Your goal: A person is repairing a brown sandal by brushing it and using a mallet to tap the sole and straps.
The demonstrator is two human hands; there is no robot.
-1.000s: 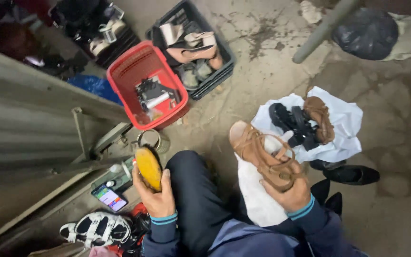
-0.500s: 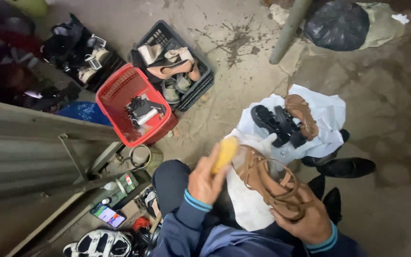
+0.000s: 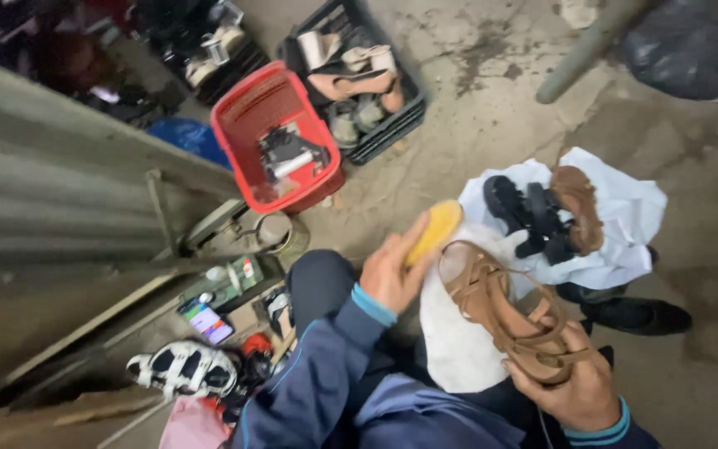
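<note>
- Over the person's lap, the right hand grips a tan strappy sandal from beneath its heel end, fingers wrapped shut around the sole, with the straps facing up.
- From that grip the sandal's long axis runs up and to the left, so its toe end points toward the left hand.
- That left hand is closed on a yellow brush, thumb and fingers clamped along its near end; the brush slants up and right, its far end free.
- Of the 2 hands, the left is nearer the sandal's toe, and the brush sits just beside that toe, to its upper left; whether they touch cannot be told.
- Under the sandal a white cloth lies across the knees.
- Beyond it, on the concrete floor, a second white cloth carries a black sandal and a brown sandal.
- Farther left stand a red basket and a black crate of shoes, well apart from both hands.
- Beside the left knee lie a phone and a black-and-white sandal.
</note>
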